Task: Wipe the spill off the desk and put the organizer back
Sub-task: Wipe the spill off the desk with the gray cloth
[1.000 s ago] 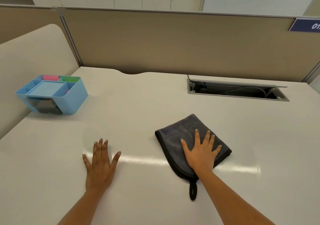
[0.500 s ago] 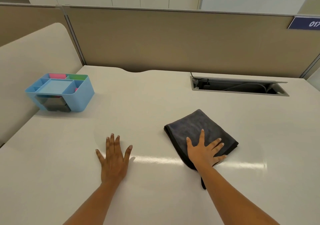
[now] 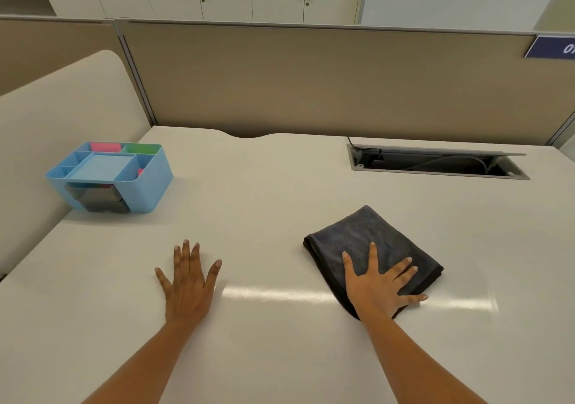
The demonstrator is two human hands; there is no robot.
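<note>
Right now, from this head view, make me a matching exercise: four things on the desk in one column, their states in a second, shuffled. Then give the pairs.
Column one:
1. left hand
2. right hand
3. organizer
4. cable hatch

Column two:
A. lid raised, cords visible inside
B. flat on the bare desk, fingers spread
C. stands at the desk's far left, by the side panel
D. pressed flat on the folded dark grey cloth

Pairs: 1-B, 2-D, 3-C, 4-A

The right hand (image 3: 378,288) hides part of the cloth (image 3: 367,239).
</note>
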